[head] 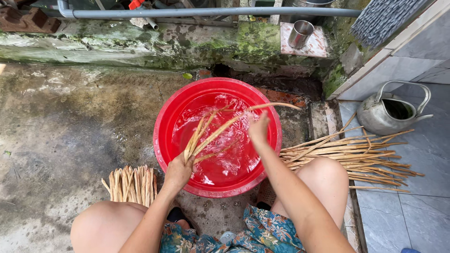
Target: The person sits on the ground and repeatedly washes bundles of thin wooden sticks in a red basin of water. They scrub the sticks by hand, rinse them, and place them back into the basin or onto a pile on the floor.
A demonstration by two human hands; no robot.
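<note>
So the person is squatting over a red plastic basin [161, 136] sitting on the wet concrete floor [70, 122], about half full of water that looks churned up. The left hand [178, 172] is at the near rim, fingers clenched around the ends of a small bunch of pale stalks [206, 133], which fan out across the water, probably so they get a good dunk. The right hand [258, 129] is over the far-right side of the basin, fingers pinching one long stalk [272, 106] that sticks out past the rim.

A tidy trimmed bundle [133, 185] lies on the floor near-left of the basin, and a looser pile of long stalks [347, 152] is on the right, beside a metal kettle [391, 112]. A steel cup [300, 33] sits on the far ledge.
</note>
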